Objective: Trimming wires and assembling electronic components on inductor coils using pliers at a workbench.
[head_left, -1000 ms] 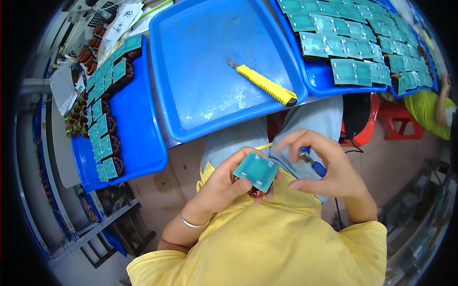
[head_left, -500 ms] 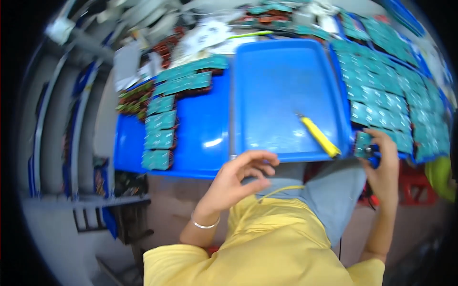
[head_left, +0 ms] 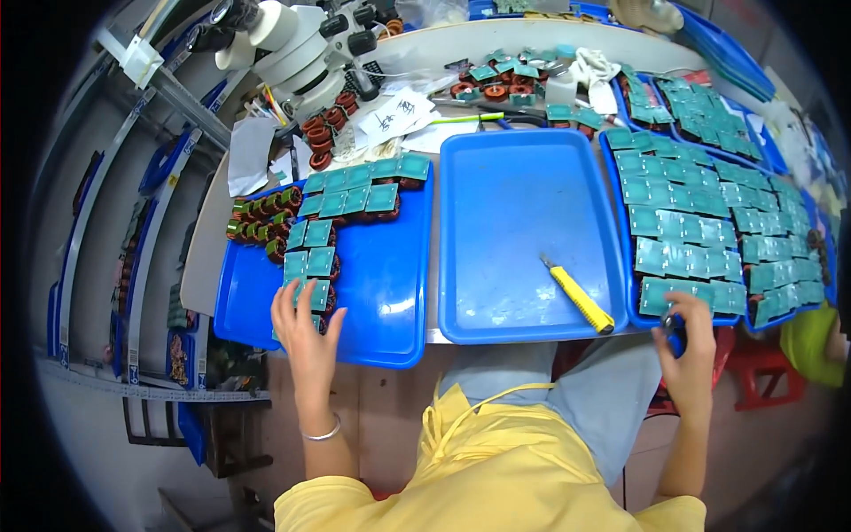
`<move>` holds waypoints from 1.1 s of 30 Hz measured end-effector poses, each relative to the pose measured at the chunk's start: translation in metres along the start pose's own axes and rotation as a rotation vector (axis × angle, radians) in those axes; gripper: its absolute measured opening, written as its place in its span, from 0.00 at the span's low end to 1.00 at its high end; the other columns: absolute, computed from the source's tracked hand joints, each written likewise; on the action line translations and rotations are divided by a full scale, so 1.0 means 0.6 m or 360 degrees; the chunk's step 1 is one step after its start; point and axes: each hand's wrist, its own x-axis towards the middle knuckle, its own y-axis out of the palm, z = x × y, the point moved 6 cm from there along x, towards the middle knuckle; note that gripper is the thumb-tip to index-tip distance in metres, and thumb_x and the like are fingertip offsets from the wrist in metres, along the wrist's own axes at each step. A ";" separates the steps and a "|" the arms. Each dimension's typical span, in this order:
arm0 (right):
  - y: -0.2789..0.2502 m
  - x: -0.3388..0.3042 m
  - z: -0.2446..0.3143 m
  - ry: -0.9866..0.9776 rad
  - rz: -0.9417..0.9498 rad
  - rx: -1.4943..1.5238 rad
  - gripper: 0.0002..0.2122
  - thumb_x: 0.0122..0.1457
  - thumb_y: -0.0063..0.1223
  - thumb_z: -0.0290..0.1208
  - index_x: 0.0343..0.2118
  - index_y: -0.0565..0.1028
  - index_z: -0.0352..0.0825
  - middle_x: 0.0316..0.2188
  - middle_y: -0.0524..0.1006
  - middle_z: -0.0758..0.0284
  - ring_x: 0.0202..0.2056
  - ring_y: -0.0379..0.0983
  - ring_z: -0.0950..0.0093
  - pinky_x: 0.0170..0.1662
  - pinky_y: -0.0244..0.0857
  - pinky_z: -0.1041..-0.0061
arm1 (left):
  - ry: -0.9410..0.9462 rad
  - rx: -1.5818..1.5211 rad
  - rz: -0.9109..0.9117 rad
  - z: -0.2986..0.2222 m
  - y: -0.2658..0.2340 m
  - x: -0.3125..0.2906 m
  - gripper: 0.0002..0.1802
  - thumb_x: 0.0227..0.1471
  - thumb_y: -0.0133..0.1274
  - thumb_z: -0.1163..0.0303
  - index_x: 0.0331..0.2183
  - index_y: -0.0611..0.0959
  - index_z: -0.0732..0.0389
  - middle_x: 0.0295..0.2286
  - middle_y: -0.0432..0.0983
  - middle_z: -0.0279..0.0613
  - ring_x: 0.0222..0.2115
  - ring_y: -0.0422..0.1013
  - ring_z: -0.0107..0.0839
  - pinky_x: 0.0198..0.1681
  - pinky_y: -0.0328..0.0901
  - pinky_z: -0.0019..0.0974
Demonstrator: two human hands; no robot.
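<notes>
My left hand (head_left: 306, 328) is open, fingers spread, at the nearest end of a column of copper-coil parts topped with green square boards (head_left: 308, 293) in the left blue tray (head_left: 381, 301). Whether its fingertips touch a part I cannot tell. My right hand (head_left: 691, 341) is closed around a small blue-handled hand tool (head_left: 677, 340), mostly hidden by the fingers. It is at the near edge of the right tray, beside rows of the same green-topped parts (head_left: 683, 259). Between the hands, a yellow utility knife (head_left: 581, 300) lies in the middle blue tray (head_left: 470, 324).
Coils without green boards (head_left: 261, 220) sit at the left tray's far left corner. Behind the trays are a microscope (head_left: 306, 53), papers (head_left: 399, 115), bare red-brown coils (head_left: 324, 133) and a white glove (head_left: 592, 71). Shelving (head_left: 124, 230) stands left; a red stool (head_left: 769, 377) stands right.
My left hand has moved left, from in front of the middle tray to the left tray's parts, and its fingers have spread. My right hand still holds the blue-handled tool. The view has shifted.
</notes>
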 end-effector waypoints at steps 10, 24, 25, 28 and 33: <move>0.112 0.049 0.067 -0.0148 0.0199 -0.0328 0.14 0.41 0.58 0.26 0.32 0.69 0.32 0.29 0.71 0.60 0.32 0.68 0.62 0.36 0.59 0.66 | -0.0072 0.0247 -0.0067 0.023 0.041 0.018 0.25 0.36 0.61 0.70 0.40 0.72 0.59 0.39 0.66 0.45 0.45 0.60 0.43 0.53 0.48 0.48; 0.026 0.177 -0.036 0.0061 -0.0032 -0.0578 0.14 0.39 0.58 0.26 0.31 0.70 0.31 0.26 0.74 0.57 0.30 0.71 0.57 0.33 0.65 0.63 | 0.0145 -0.0007 -0.0058 0.018 0.025 0.001 0.24 0.35 0.59 0.78 0.39 0.74 0.54 0.40 0.65 0.41 0.48 0.58 0.42 0.58 0.40 0.54; 0.009 0.181 -0.076 0.0172 -0.0076 -0.0669 0.14 0.39 0.59 0.26 0.31 0.70 0.31 0.27 0.74 0.56 0.30 0.71 0.57 0.33 0.65 0.63 | 0.0196 -0.0062 -0.0035 0.015 0.025 0.000 0.24 0.35 0.58 0.78 0.39 0.74 0.54 0.39 0.66 0.40 0.48 0.58 0.41 0.58 0.40 0.54; -0.010 0.182 -0.154 0.0370 -0.0028 -0.0818 0.16 0.38 0.60 0.27 0.31 0.70 0.30 0.28 0.74 0.55 0.31 0.71 0.56 0.34 0.65 0.63 | 0.0207 -0.0212 -0.0068 0.007 0.025 0.003 0.26 0.35 0.58 0.78 0.41 0.72 0.57 0.38 0.68 0.40 0.46 0.60 0.42 0.58 0.39 0.52; -0.009 0.168 -0.175 0.0332 -0.0086 -0.0875 0.16 0.39 0.61 0.30 0.32 0.71 0.30 0.26 0.74 0.54 0.30 0.71 0.56 0.33 0.65 0.62 | -0.0143 -0.1138 -0.0101 -0.002 0.010 0.000 0.31 0.35 0.57 0.81 0.45 0.67 0.62 0.39 0.66 0.42 0.44 0.63 0.36 0.54 0.53 0.44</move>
